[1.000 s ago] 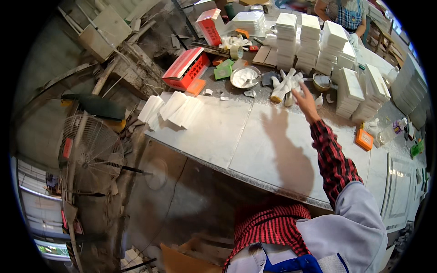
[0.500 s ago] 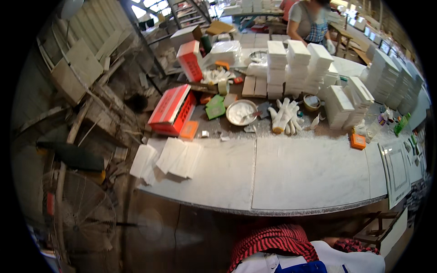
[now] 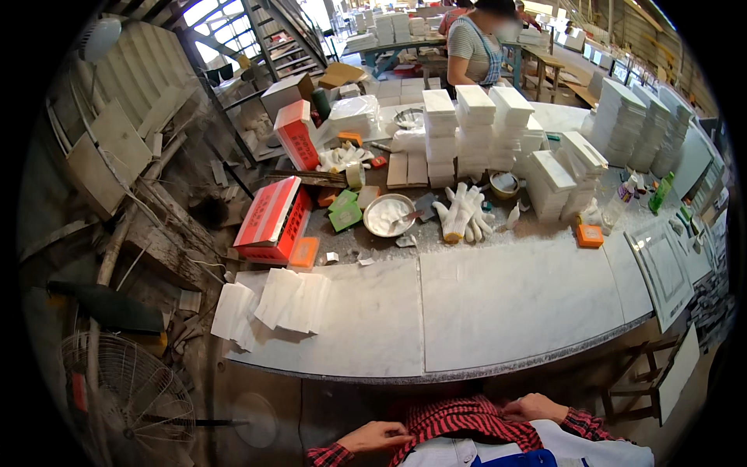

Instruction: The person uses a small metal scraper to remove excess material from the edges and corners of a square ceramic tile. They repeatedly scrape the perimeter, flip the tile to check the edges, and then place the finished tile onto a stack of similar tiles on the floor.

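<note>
Both hands are down at the bottom edge of the frame, pulled in against the body. The left hand (image 3: 379, 436) sits lower centre-left, its grip pinched together on the edge of the red checked cloth (image 3: 459, 416). The right hand (image 3: 535, 406) rests on the same cloth at lower centre-right, fingers curled loosely over it; whether that grip actually clamps the fabric, I cannot tell. The cloth bunches between the two hands, just under the near rim of the worktop (image 3: 498, 311).

Up on the worktop, the front slab is pale stone. White sheets (image 3: 280, 303) fan out at its left end. Farther back, at centre, white gloves (image 3: 463, 214) lie in a heap, well apart from both hands, with a metal bowl (image 3: 387, 215) of white paste just to their left. A red crate (image 3: 272, 222) sits left of the bowl, and a small orange box (image 3: 589, 235) to the right. Stacks of white tiles (image 3: 482, 128) rise behind the gloves.

Another person (image 3: 475, 50) in a striped top stands at the top centre, beyond the stacks. A fan (image 3: 128, 393) stands in the lower left, and a staircase (image 3: 272, 31) climbs at upper left.
</note>
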The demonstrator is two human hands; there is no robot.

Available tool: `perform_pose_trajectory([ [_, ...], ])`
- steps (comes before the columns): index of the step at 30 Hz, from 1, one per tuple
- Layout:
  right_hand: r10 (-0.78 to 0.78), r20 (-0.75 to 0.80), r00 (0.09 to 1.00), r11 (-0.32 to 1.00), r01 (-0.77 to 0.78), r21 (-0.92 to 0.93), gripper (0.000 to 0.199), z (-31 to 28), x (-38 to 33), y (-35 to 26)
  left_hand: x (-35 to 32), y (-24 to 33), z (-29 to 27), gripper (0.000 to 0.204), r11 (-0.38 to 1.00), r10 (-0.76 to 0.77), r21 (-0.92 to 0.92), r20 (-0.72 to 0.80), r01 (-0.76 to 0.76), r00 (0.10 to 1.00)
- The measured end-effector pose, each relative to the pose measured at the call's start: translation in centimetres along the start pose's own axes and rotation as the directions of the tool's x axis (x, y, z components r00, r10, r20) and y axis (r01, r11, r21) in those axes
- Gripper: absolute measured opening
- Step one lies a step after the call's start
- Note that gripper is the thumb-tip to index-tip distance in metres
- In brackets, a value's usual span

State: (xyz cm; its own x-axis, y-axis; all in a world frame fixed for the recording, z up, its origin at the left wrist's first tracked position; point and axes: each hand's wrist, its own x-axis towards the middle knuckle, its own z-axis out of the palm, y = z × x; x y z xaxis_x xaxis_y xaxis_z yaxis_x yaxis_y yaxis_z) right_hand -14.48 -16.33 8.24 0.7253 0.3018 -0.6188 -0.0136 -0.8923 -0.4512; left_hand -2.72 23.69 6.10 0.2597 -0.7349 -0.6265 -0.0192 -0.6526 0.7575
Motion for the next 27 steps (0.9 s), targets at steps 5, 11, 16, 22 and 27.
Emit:
perform_pose_trajectory([
  [5, -0.253, -0.351, 0.902, 0.899, 0.353, 0.259, 0.028, -1.5, 3.0, -0.8, 3.5, 5.8, 0.2, 0.036, 0.99, 0.13, 0.076, -0.214, -0.117, 0.968],
  [11, -0.409, -0.141, 0.902, 0.785, 0.426, 0.45, 0.034, -5.1, 6.6, -1.6, 8.8, 7.1, 0.8, 0.035, 0.927, 0.315, -0.115, -0.275, -0.356, 0.908],
  [16, -0.473, 0.001, 0.881, 0.793, 0.425, 0.437, 0.037, -5.9, 7.9, -0.5, 9.7, 7.9, -0.6, 0.037, 0.915, 0.378, -0.081, -0.17, -0.395, 0.91],
  [22, -0.449, 0.085, 0.889, 0.805, 0.362, 0.47, 0.04, -6.1, 8.2, 0.1, 11.0, 7.4, -0.9, 0.038, 0.945, 0.26, -0.172, -0.115, -0.277, 0.959],
  [27, -0.407, 0.156, 0.9, 0.809, 0.276, 0.52, 0.046, -6.6, 7.5, 0.5, 11.5, 8.7, -2.1, 0.038, 0.979, 0.194, -0.055, -0.025, -0.196, 0.981],
])
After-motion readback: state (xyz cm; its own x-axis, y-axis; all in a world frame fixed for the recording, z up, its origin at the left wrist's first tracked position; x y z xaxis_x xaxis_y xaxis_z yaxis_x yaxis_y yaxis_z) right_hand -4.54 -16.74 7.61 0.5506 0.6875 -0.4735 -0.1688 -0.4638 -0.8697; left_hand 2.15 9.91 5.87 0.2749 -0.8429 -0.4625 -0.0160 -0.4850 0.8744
